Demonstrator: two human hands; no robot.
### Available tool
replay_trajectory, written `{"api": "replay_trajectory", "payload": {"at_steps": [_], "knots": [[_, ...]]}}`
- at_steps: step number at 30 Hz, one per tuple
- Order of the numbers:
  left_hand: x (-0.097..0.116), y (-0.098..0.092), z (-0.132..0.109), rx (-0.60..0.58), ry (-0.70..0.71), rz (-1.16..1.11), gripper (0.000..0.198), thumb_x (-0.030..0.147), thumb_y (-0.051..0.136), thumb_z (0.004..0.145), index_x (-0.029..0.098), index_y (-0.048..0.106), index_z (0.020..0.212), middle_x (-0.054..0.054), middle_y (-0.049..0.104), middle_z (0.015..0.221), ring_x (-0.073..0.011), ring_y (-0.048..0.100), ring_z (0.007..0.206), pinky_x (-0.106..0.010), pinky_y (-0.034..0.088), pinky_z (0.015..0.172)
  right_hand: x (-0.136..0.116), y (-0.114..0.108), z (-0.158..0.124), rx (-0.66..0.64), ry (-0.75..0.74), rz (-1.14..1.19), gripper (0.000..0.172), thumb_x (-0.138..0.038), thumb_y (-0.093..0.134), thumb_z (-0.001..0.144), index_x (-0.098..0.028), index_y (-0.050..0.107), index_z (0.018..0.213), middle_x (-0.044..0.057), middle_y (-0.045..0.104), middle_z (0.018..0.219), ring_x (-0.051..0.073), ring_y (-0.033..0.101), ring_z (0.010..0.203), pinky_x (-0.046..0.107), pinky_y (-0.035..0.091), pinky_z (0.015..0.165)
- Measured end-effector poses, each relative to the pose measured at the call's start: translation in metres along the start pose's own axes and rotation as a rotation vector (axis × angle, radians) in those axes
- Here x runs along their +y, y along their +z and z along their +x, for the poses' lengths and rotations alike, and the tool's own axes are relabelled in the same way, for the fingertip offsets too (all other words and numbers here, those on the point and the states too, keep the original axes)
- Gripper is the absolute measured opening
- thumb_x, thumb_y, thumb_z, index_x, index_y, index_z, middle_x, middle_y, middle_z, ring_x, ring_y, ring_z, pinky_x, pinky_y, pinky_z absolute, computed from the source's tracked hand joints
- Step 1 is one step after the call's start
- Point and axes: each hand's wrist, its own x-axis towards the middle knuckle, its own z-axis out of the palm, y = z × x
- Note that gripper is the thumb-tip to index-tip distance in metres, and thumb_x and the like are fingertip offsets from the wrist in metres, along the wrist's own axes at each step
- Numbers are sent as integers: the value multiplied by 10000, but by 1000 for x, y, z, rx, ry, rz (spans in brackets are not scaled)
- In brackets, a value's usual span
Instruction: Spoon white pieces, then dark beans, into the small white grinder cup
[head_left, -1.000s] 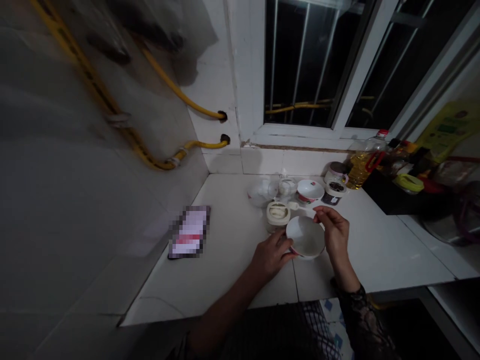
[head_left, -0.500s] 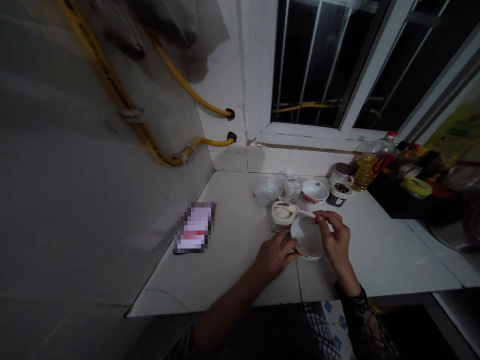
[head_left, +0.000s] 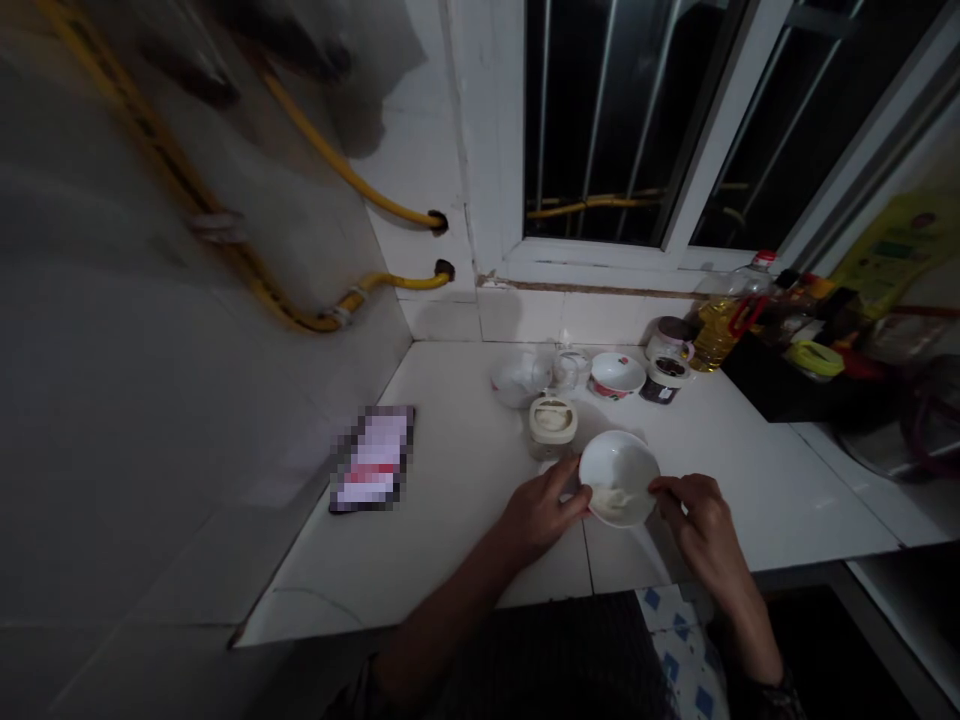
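Observation:
My left hand [head_left: 541, 512] grips the left rim of a white bowl [head_left: 611, 455], which is tilted slightly toward me above the counter. In a pinch, my right hand [head_left: 697, 515] holds the end of a small white spoon [head_left: 628, 497] at the bowl's right rim. The spoon's head lies low inside the bowl, and its outline blends with the white there. Just behind my left hand stands a squarish jar [head_left: 553, 428] with a cream rim and white contents, its top uncovered. Whether the bowl's underside touches the counter I cannot tell.
A second bowl [head_left: 616, 376], clear glassware [head_left: 571, 368] and a dark-filled jar [head_left: 665, 380] line the back of the white counter [head_left: 450, 560]. An oil bottle [head_left: 716, 330] stands at the right. A phone [head_left: 373, 460] with a blurred screen lies left, near the wall.
My right hand has brought the spoon from over the jar down into the bowl, moving right and toward me. My left hand still holds the bowl. The view has shifted slightly.

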Motion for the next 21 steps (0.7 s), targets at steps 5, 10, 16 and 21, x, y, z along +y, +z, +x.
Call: {"api": "replay_trajectory", "payload": {"at_steps": [5,10,16,21], "knots": [[-2,3,-3,-25,-24,-55,187,312,562,946,192,656,1054,-150,597,1318,-279,626,1156,-345,559,866,-6,15,-3,10,287,217,245,-396,549,798,-237,730,753,40,663,597,273,612,776,387,439,759],[-2,2,-1,-78,-60,5,219,377,574,935,207,661,1042,-119,598,1321,-241,648,1112,-313,573,837,-1,13,-2,97,477,441,249,-437,637,715,-205,724,692,21,616,558,216,579,643,339,434,674],[-3,3,0,-44,-56,14,259,409,562,935,196,658,1047,-126,603,1302,-232,644,1106,-315,574,842,-3,9,3,171,583,733,221,-396,730,602,-180,731,648,0,574,500,156,499,538,303,404,592],[-3,3,1,-34,-71,43,315,464,526,938,190,659,1018,-137,627,1242,-225,653,1073,-303,589,776,4,17,4,198,622,832,211,-365,758,581,-175,748,672,-8,568,490,150,494,530,310,400,616]]}}
